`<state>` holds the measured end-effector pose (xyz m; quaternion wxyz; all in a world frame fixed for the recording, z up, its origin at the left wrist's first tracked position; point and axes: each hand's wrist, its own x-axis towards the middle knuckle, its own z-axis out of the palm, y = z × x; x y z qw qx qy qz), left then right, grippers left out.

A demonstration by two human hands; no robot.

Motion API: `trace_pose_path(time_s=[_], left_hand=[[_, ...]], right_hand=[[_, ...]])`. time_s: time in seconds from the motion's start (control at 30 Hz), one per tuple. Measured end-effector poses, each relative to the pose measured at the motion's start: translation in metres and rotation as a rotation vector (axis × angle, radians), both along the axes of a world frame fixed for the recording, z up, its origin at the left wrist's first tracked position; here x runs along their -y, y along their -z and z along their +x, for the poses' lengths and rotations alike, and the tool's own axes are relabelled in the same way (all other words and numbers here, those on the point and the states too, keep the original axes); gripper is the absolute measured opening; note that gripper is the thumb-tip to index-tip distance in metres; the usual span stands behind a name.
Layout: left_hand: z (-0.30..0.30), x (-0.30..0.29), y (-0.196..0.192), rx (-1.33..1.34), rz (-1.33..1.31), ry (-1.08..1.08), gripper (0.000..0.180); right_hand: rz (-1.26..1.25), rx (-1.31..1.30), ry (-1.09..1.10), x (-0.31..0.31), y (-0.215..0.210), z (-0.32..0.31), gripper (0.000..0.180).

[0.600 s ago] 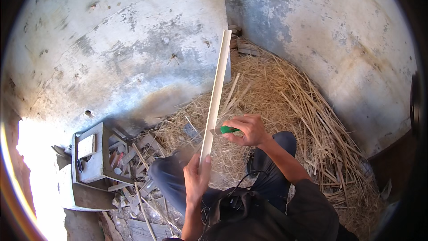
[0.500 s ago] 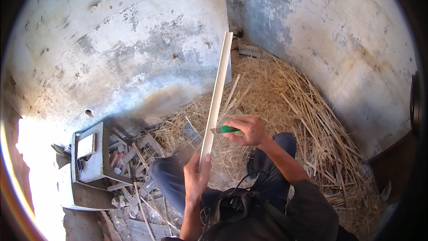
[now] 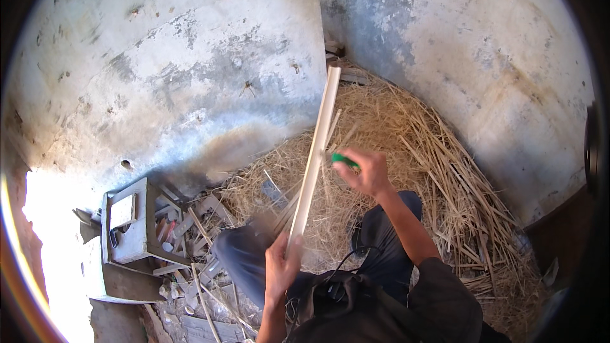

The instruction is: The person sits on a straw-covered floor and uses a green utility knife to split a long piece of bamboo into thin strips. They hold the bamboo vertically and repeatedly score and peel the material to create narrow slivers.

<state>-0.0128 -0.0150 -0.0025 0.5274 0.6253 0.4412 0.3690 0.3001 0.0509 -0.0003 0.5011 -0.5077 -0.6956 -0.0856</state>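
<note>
Clamping a pale, already channel-shaped strip (image 3: 316,152), the left hand (image 3: 281,268) steadies it while the right hand (image 3: 370,173) clasps a green-handled tool (image 3: 344,160), the scraping apparently unfinished.

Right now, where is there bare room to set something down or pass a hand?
A hand could probably pass above the straw between the pale strip, the right hand and the right knee. Little bare ground shows: straw crowds the right, wood scraps the lower left.
</note>
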Motion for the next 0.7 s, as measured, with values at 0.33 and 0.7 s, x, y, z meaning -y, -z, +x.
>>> trace_pose_path(time_s=[0.33, 0.7], left_hand=[[-0.027, 0.031, 0.013, 0.04, -0.231, 0.084, 0.024], [-0.014, 0.004, 0.001, 0.207, -0.249, 0.069, 0.029]], right_hand=[[-0.186, -0.148, 0.306, -0.012, -0.03, 0.064, 0.044], [-0.255, -0.231, 0.048, -0.015, -0.017, 0.027, 0.048]])
